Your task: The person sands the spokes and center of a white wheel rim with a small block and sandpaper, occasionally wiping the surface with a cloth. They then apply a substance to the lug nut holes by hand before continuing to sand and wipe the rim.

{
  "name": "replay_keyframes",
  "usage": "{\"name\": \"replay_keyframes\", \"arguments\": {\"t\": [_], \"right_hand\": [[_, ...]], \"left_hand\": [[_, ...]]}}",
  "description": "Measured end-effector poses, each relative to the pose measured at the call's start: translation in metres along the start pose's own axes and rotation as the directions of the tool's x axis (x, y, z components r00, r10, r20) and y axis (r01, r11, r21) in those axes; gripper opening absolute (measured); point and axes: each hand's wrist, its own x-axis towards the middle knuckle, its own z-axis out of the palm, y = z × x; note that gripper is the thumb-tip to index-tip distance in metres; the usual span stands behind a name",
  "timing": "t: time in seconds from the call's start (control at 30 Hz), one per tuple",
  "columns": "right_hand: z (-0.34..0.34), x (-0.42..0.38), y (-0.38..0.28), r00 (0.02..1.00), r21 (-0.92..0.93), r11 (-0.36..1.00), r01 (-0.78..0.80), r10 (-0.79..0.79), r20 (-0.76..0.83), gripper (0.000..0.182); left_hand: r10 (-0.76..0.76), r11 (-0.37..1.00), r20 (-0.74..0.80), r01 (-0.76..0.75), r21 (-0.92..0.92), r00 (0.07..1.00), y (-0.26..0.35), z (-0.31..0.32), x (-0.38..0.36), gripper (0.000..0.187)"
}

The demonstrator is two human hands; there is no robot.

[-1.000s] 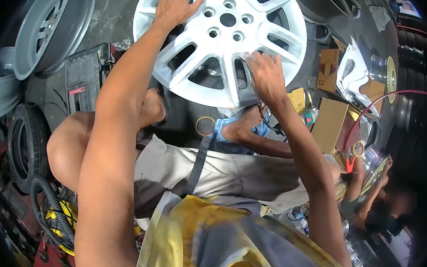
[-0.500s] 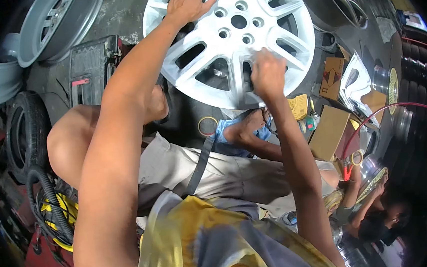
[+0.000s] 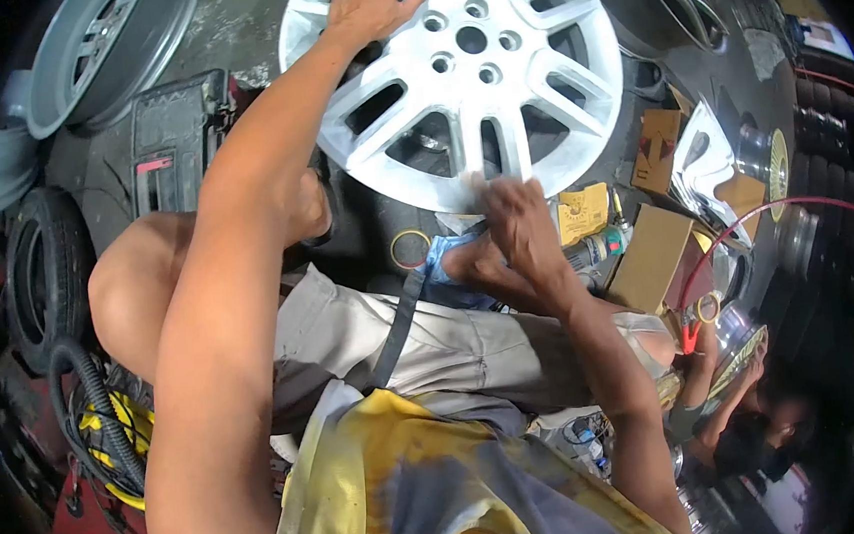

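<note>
A white-coated alloy wheel rim (image 3: pixel 531 58) with paired spokes lies face up in front of me. My left hand (image 3: pixel 373 5) rests on its upper left part, fingers spread and holding nothing. Down at the near edge of the wheel is my right hand (image 3: pixel 518 215), smeared by motion. Its fingers are curled together around something at the fingertips, too blurred to make out. Spokes near that hand look greyish and streaky.
At the left are a grey wheel (image 3: pixel 89 53), a dark toolbox (image 3: pixel 176 136) and a tire (image 3: pixel 46 267). Cardboard boxes (image 3: pixel 652 254), a green power tool (image 3: pixel 606 245) and a tape roll (image 3: pixel 411 249) lie nearby. Another person (image 3: pixel 751 432) handles a wheel at the lower right.
My right hand has moved down from the lower spokes to the wheel's near edge, toward me. The left hand stays on the rim. The view has shifted slightly.
</note>
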Motion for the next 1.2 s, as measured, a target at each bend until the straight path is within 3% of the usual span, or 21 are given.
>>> {"name": "replay_keyframes", "arguments": {"t": [0.03, 0.13, 0.17, 0.2, 0.27, 0.3, 0.37, 0.53, 0.6, 0.67, 0.73, 0.77, 0.8, 0.87, 1.0, 1.03, 1.07, 1.13, 1.17, 1.2], "right_hand": [[-0.019, -0.013, -0.018, 0.99, -0.046, 0.998, -0.036, 0.042, 0.138, 0.04], [-0.024, -0.065, -0.003, 0.981, -0.083, 0.993, -0.089, 0.102, 0.167, 0.041], [-0.033, -0.071, 0.001, 0.982, -0.048, 0.982, -0.184, 0.185, 0.036, 0.033], [-0.041, -0.071, 0.008, 0.95, -0.137, 0.94, -0.312, 0.31, -0.042, 0.027], [-0.055, -0.066, 0.032, 0.923, -0.217, 0.926, -0.31, 0.238, -0.304, 0.024], [-0.054, -0.064, 0.041, 0.917, -0.214, 0.923, -0.32, 0.245, -0.316, 0.024], [-0.046, -0.061, 0.058, 0.841, -0.061, 0.863, -0.502, 0.471, -0.268, 0.027], [-0.024, -0.059, 0.071, 0.938, -0.092, 0.941, -0.326, 0.309, -0.159, 0.031], [-0.022, -0.06, 0.088, 0.982, -0.111, 0.983, -0.149, 0.135, -0.129, 0.032], [-0.027, -0.052, 0.1, 0.974, -0.186, 0.966, -0.179, 0.148, -0.172, 0.033], [-0.037, -0.033, 0.102, 0.964, -0.24, 0.935, -0.26, 0.235, -0.127, 0.029], [-0.031, -0.03, 0.098, 0.977, -0.317, 0.924, -0.212, 0.21, -0.041, 0.018], [-0.029, -0.028, 0.087, 0.976, -0.318, 0.923, -0.215, 0.211, -0.047, 0.018], [-0.028, -0.028, 0.06, 0.986, -0.096, 0.983, -0.159, 0.164, 0.043, 0.019], [-0.015, -0.01, 0.088, 0.957, -0.121, 0.965, -0.233, 0.249, 0.147, 0.019], [-0.023, 0.007, 0.089, 0.891, -0.132, 0.942, -0.307, 0.334, 0.308, 0.021], [-0.025, 0.006, 0.089, 0.894, -0.136, 0.939, -0.314, 0.341, 0.292, 0.021], [-0.023, -0.005, 0.086, 0.925, -0.121, 0.959, -0.256, 0.279, 0.258, 0.023], [-0.025, -0.021, 0.082, 0.959, -0.22, 0.968, -0.121, 0.171, 0.227, 0.027], [-0.033, -0.029, 0.075, 0.959, -0.222, 0.969, -0.111, 0.164, 0.232, 0.027]], "left_hand": [[0.002, 1.0, -0.002, -0.002, 0.007, 1.0, -0.003, 0.002, 0.0, 0.053], [-0.005, 1.0, 0.031, 0.004, 0.02, 1.0, 0.003, -0.005, 0.001, 0.05], [0.01, 1.0, 0.017, -0.011, 0.019, 1.0, 0.003, -0.004, 0.001, 0.049], [0.024, 0.999, 0.001, -0.024, 0.025, 1.0, 0.0, -0.003, 0.001, 0.049], [0.002, 1.0, 0.025, -0.003, 0.013, 1.0, 0.002, -0.009, 0.001, 0.048], [-0.024, 1.0, 0.049, 0.024, -0.001, 0.999, 0.006, -0.012, 0.002, 0.048], [-0.036, 0.999, 0.078, 0.036, 0.007, 0.996, 0.014, -0.021, 0.002, 0.048], [-0.044, 0.994, 0.06, 0.038, 0.1, 0.997, -0.003, 0.001, 0.0, 0.05], [-0.062, 0.994, 0.065, 0.056, 0.099, 0.996, -0.001, -0.002, -0.002, 0.05], [-0.073, 0.994, 0.064, 0.067, 0.09, 0.995, -0.004, 0.001, -0.003, 0.05], [0.08, 0.972, -0.029, -0.071, 0.223, 0.996, -0.013, 0.004, -0.002, 0.061], [0.084, 0.979, 0.012, -0.085, 0.184, 0.996, -0.009, -0.001, -0.002, 0.058], [0.09, 0.979, 0.009, -0.09, 0.184, 0.996, -0.008, -0.005, 0.0, 0.058], [0.077, 0.985, 0.06, -0.085, 0.152, 0.995, -0.006, -0.007, 0.0, 0.055], [0.161, 0.977, -0.06, -0.151, 0.152, 0.985, -0.013, 0.004, -0.002, 0.051], [0.116, 0.983, 0.015, -0.117, 0.14, 0.993, -0.014, 0.004, -0.002, 0.055], [0.07, 0.987, 0.089, -0.082, 0.136, 0.994, -0.017, 0.004, 0.001, 0.059], [0.056, 0.989, 0.119, -0.072, 0.13, 0.991, -0.013, 0.0, 0.004, 0.062], [0.063, 0.987, 0.103, -0.077, 0.139, 0.993, -0.015, 0.003, 0.003, 0.062], [0.065, 0.985, 0.088, -0.078, 0.152, 0.994, -0.018, 0.006, 0.001, 0.062]]}}
